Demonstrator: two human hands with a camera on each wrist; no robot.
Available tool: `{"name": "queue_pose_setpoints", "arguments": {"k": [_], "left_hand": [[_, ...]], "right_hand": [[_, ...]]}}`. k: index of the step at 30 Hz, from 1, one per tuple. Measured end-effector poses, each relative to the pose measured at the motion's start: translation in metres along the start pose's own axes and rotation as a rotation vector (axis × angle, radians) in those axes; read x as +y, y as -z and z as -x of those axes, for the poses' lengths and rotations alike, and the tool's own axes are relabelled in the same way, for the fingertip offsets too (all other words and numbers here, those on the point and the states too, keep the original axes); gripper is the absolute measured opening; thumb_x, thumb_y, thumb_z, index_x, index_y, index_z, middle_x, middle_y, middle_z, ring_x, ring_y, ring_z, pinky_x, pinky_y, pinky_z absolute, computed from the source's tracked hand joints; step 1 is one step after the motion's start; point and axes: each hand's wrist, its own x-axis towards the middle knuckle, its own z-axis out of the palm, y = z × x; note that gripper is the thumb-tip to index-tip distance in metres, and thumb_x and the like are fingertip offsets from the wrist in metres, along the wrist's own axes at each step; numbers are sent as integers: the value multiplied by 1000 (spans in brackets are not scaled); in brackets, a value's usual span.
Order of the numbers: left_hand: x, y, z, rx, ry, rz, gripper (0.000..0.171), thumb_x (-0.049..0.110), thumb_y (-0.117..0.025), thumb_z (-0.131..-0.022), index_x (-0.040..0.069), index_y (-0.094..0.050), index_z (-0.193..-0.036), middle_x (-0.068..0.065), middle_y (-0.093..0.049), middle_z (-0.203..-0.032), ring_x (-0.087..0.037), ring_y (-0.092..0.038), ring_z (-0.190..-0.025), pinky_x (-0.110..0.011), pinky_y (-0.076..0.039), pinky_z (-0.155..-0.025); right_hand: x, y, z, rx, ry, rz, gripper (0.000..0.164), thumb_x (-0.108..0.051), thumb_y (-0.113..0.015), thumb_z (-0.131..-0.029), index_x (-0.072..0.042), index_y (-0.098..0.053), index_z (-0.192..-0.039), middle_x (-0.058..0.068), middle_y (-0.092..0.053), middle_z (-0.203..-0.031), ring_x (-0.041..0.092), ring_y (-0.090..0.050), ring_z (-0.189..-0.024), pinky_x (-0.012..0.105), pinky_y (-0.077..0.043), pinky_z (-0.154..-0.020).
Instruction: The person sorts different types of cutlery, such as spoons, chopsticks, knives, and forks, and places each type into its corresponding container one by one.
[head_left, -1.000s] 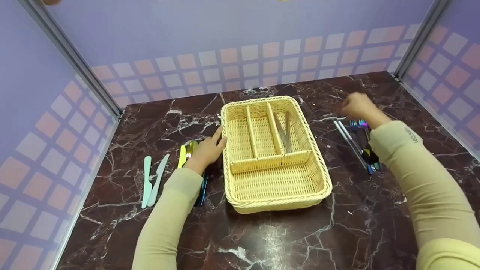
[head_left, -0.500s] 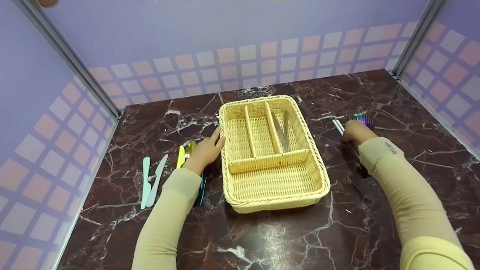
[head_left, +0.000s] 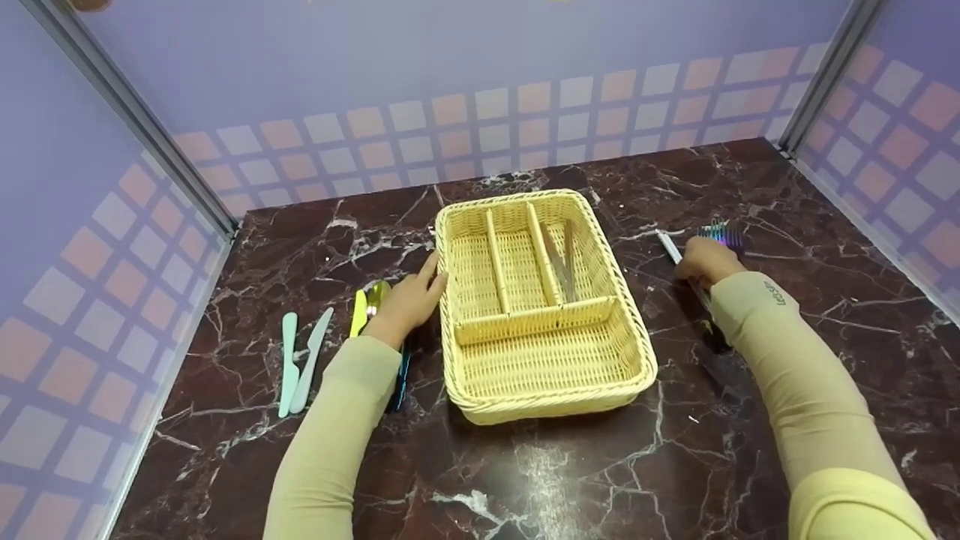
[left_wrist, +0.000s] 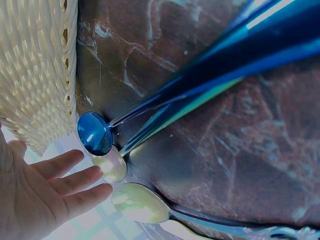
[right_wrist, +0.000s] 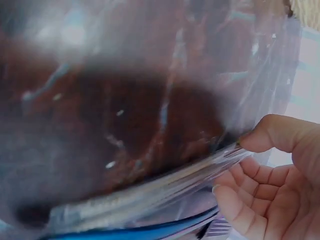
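My left hand [head_left: 409,306] rests against the left side of the cream wicker basket [head_left: 551,409], fingers extended. Just beneath that hand, the left wrist view has a blue spoon [left_wrist: 95,134] and a pale gold spoon [left_wrist: 140,204] on the table. Over on the right, my right hand [head_left: 706,260] pinches silver chopsticks [right_wrist: 150,192] between thumb and curled fingers, low over the table. Their pale ends [head_left: 667,245] stick out beyond the fingers. Dark and iridescent forks [head_left: 721,234] lie next to this hand, partly covered by it.
Two thin metal sticks [head_left: 568,262] lean in the basket's back right compartment. Two mint-coloured knives [head_left: 289,360] lie at the far left, and a yellow-handled piece [head_left: 358,311] lies beside my left hand. Patterned panels [head_left: 495,112] enclose the table's back and sides.
My right hand has come down from above the cutlery onto the chopsticks and gripped them. They have shifted slightly left. My left hand stays at the basket.
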Motion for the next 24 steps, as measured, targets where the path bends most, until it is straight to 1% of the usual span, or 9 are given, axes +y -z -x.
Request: {"name": "queue_pose_setpoints", "arguments": {"k": [3, 6, 8, 10, 12, 15, 18, 22, 24], "left_hand": [[0, 0, 0, -3, -5, 11, 59, 51, -17, -97, 27, -3, -149, -25, -36, -140, -39, -39, -126, -54, -30, -103], [0, 1, 0, 0, 0, 20, 58, 51, -18, -97, 28, -2, -148, -24, -37, -140, -39, -40, -125, -54, -31, -102], [0, 2, 1, -4, 1, 29, 58, 51, -19, -97, 29, -1, -148, -24, -36, -140, -39, -40, -125, -54, -31, -102], [0, 3, 1, -7, 6, 34, 58, 51, -19, -97, 30, 0, -148, -24, -36, -140, -40, -39, -125, -54, -31, -102], [1, 3, 2, -15, 7, 36, 58, 51, -18, -97, 30, 1, -148, -25, -34, -141, -40, -38, -126, -54, -30, -102], [1, 1, 3, -25, 8, 42, 58, 52, -17, -97, 30, 1, -148, -25, -32, -142, -40, -35, -128, -54, -28, -104], [1, 0, 3, -27, 8, 41, 59, 52, -17, -97, 30, 1, -148, -25, -31, -143, -40, -34, -129, -54, -27, -105], [1, -1, 3, -20, 17, 37, 59, 53, -16, -97, 30, 1, -148, -25, -31, -142, -40, -33, -129, -55, -26, -105], [2, -1, 3, -18, 21, 40, 58, 53, -17, -97, 31, 1, -148, -25, -31, -143, -40, -33, -130, -55, -26, -105]], "right_hand": [[-4, 8, -2, 24, 30, -89, 11, -8, -55, -72, 1, -50, -68, 4, -48, -50, 11, -48, -39, 24, -45, -38], [-15, 20, -3, 73, 75, -148, 13, -7, -56, -72, -1, -48, -64, 2, -47, -46, 10, -49, -35, 26, -47, -38], [-29, 31, -3, 117, 98, -170, 15, -8, -58, -72, -1, -48, -63, 2, -48, -47, 10, -50, -35, 27, -50, -41], [-46, 40, -2, 178, 116, -182, 15, -9, -59, -72, -2, -50, -63, 2, -48, -49, 10, -50, -38, 27, -49, -42], [-65, 48, 0, 201, 118, -212, 13, -9, -59, -73, -1, -52, -66, 3, -50, -54, 11, -51, -42, 26, -49, -43], [-96, 56, 3, 201, 107, -258, 10, -7, -59, -75, 2, -54, -77, 8, -54, -65, 14, -51, -48, 24, -47, -44], [-130, 59, 5, 155, 94, -313, 14, -6, -59, -78, 4, -54, -86, 12, -57, -76, 14, -56, -52, 26, -52, -51], [-167, 49, 1, 110, 123, -387, 12, -4, -58, -79, 4, -53, -86, 12, -56, -75, 12, -58, -51, 29, -56, -60], [-178, 41, -2, 91, 135, -381, 8, -3, -56, -79, 3, -51, -83, 10, -56, -70, 10, -57, -46, 28, -56, -58]]}}
